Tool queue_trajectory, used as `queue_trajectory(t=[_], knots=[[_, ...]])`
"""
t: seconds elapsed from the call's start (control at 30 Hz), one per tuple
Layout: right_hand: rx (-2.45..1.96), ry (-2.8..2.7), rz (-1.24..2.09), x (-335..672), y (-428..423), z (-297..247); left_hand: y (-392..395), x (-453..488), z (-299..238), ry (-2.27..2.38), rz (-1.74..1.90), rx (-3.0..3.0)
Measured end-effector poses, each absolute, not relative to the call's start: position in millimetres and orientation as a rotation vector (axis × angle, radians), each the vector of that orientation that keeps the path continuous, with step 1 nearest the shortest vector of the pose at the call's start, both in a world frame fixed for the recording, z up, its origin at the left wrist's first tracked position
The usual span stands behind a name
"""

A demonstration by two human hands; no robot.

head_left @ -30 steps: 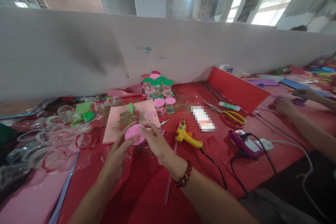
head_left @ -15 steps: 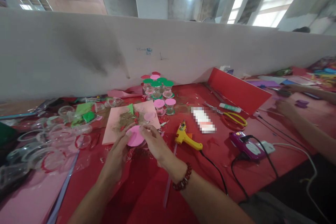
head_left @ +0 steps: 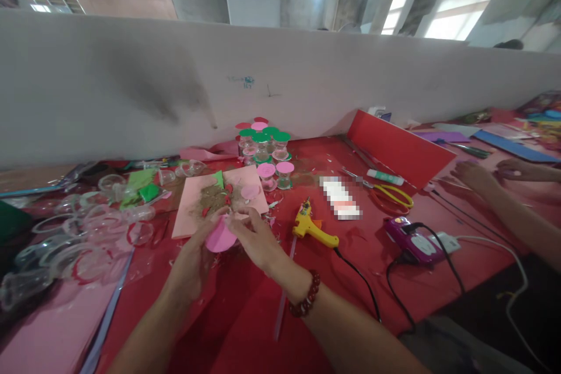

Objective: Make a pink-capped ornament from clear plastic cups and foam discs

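Observation:
A round pink disc (head_left: 220,238) is held between my two hands, tilted with its near edge down. My left hand (head_left: 193,257) grips its left side, fingers mostly hidden behind it. My right hand (head_left: 258,239) has its fingertips closed at the disc's upper right edge. Whether a clear cup is fixed under the disc I cannot tell. Just beyond the hands lies a pink sheet (head_left: 182,225) with a brown stained patch and small red scraps. Behind it stand clear plastic cup pieces topped with pink discs (head_left: 266,170) and green discs (head_left: 280,137).
Right of my hands lie a yellow glue gun (head_left: 318,234), yellow-handled scissors (head_left: 394,194), a glue tube (head_left: 384,177) and a purple power strip (head_left: 414,242) with cables. Clear plastic cups (head_left: 100,222) crowd the left. Another person's hands (head_left: 475,178) are at far right.
The pink disc has tipped from nearly face-up to a steeper slant and shifted slightly left. My right fingertips have moved onto its upper edge. The other person's hands at far right have moved.

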State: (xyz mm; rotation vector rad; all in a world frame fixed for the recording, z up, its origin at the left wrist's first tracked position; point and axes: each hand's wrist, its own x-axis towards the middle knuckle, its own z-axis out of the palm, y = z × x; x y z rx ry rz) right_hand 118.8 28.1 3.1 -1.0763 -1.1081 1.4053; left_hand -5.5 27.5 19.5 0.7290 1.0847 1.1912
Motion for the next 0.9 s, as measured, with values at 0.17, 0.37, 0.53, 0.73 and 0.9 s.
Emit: queue_trajectory(t=[0.17, 0.37, 0.53, 0.73, 0.9], knots=[[-1.106, -1.221, 1.374, 117.0, 24.4, 0.7, 31.1, -10.2, 16.2, 1.142, 1.186, 0.745], [-1.13, -1.287, 1.298, 118.0, 24.6, 0.5, 29.2, -6.2, 20.5, 1.074, 1.176, 0.714], [-1.143, -1.25, 1.284, 117.9, 27.0, -1.0, 29.2, -5.1, 19.3, 1.058, 1.158, 0.691], [-1.14, -1.256, 1.284, 118.6, 26.1, -0.4, 30.2, -7.1, 13.4, 1.03, 1.17, 0.74], [-1.151, -1.132, 1.29, 120.0, 30.9, -4.1, 24.6, -3.3, 15.1, 0.997, 1.172, 0.757]])
